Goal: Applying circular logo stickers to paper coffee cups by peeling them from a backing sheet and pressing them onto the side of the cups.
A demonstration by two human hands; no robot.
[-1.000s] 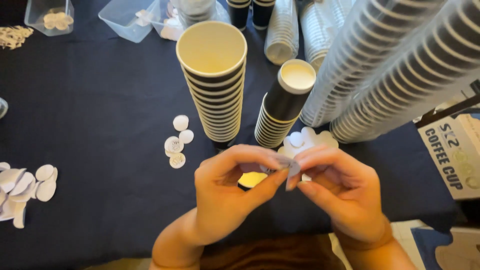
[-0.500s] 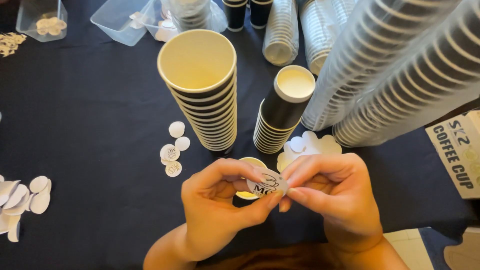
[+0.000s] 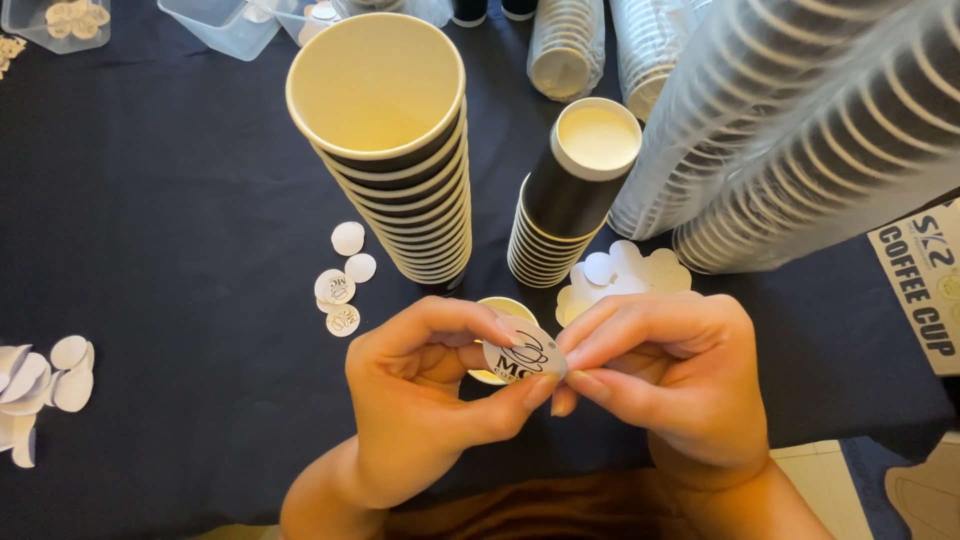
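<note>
Sticker (image 3: 523,356) round, paper-thin, floppy, probably tacky | left hand (image 3: 430,400) and right hand (image 3: 665,375) pinch its edges | best gripped by rim.

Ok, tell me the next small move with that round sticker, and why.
Probably peel the backing off. Both the left hand and right hand pinch the round sticker at its edges, right fingertips at its rim; it hangs above the table, touching no cup.
</note>
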